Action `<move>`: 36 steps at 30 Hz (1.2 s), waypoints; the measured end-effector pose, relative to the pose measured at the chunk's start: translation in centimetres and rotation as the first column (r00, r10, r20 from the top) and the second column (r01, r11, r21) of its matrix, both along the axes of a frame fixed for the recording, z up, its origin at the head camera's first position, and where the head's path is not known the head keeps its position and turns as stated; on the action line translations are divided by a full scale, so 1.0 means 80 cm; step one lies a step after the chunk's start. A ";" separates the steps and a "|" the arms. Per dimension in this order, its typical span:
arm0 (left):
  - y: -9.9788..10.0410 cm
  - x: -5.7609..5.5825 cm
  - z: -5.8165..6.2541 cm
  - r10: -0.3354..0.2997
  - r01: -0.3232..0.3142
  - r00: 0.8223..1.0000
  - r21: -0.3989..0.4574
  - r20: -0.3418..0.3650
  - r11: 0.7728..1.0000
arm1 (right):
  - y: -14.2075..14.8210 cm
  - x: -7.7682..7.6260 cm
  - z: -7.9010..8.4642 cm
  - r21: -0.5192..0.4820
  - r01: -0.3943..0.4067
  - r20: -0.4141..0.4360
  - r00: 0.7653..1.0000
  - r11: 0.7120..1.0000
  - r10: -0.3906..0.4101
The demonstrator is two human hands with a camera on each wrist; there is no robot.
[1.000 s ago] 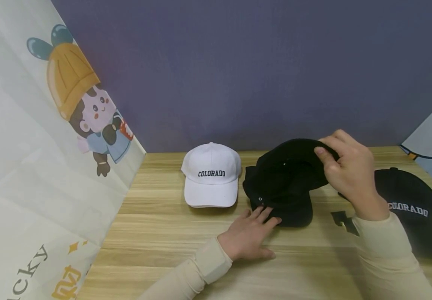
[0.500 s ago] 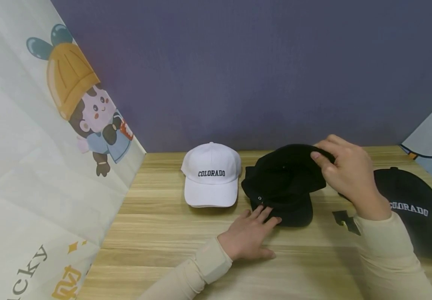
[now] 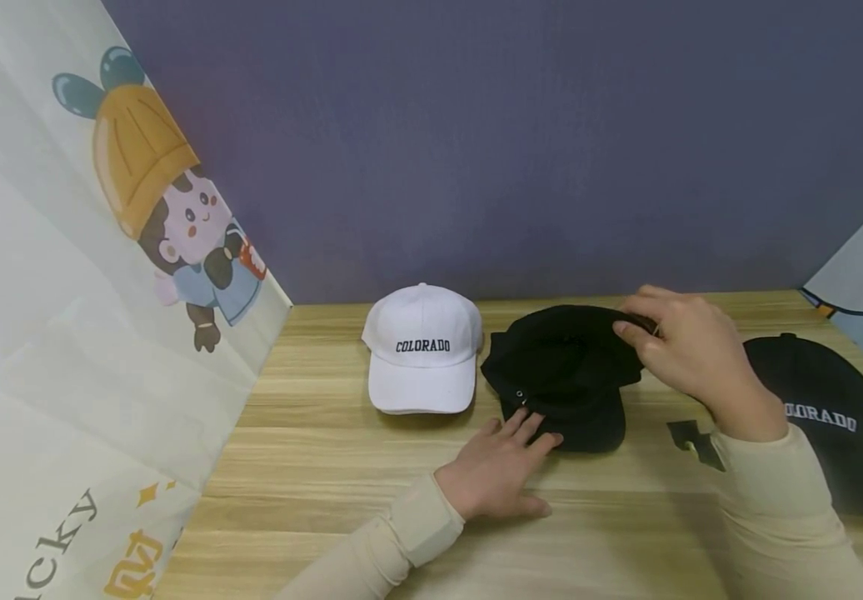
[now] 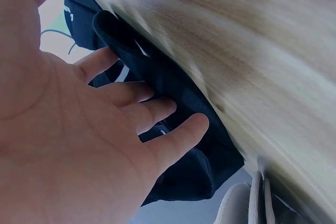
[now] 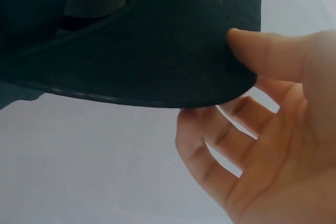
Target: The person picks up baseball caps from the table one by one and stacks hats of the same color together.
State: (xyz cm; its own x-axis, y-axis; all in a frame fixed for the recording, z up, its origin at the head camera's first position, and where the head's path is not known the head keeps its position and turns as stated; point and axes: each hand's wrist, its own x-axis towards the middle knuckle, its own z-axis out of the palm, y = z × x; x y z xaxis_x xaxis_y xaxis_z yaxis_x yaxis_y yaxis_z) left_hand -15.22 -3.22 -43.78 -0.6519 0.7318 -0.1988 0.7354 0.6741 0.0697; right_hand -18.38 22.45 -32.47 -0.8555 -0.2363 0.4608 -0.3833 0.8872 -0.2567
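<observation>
My right hand point(image 3: 690, 354) pinches the brim of a black cap point(image 3: 574, 350) between thumb and fingers. In the right wrist view, the thumb lies on one face of the brim point(image 5: 173, 56) and the fingers on the other. The cap is tipped with its dark inside showing. Below it, a second black brim point(image 3: 596, 429) juts toward me, apparently from another black cap underneath; the join is too dark to tell. My left hand point(image 3: 499, 471) has its fingers spread, fingertips at that lower brim's left part. The left wrist view shows these fingers against black fabric point(image 4: 184, 93), not curled around it.
A white cap point(image 3: 422, 350) lettered COLORADO sits to the left. Another black COLORADO cap point(image 3: 814, 400) is at the right, partly behind my right forearm. A small black tag point(image 3: 694, 442) lies on the wooden table point(image 3: 311, 500). A dark wall point(image 3: 506, 150) rises behind.
My right hand has lowered the pinched brim and shifted slightly left, so the upper cap settles lower over the brim beneath. My left hand stays in place.
</observation>
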 end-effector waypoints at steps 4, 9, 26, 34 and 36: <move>0.000 0.000 0.000 -0.004 0.004 1.000 0.002 -0.005 1.000 | 0.000 0.000 0.001 0.027 -0.010 0.027 1.000 1.000 0.009; 0.001 -0.001 -0.001 -0.010 0.011 1.000 0.007 -0.017 1.000 | 0.001 0.000 0.001 0.060 -0.029 0.079 0.997 0.998 0.024; -0.003 -0.005 -0.002 -0.017 0.017 1.000 0.025 -0.021 1.000 | -0.007 -0.002 -0.007 0.070 -0.199 0.227 0.957 0.977 0.179; -0.003 -0.007 -0.003 -0.015 0.015 1.000 0.026 -0.018 1.000 | -0.019 -0.004 -0.010 0.102 -0.226 0.430 0.888 0.969 0.162; -0.003 -0.007 -0.003 -0.015 0.016 1.000 0.021 -0.016 1.000 | -0.022 -0.004 -0.011 0.117 -0.230 0.476 0.867 0.966 0.149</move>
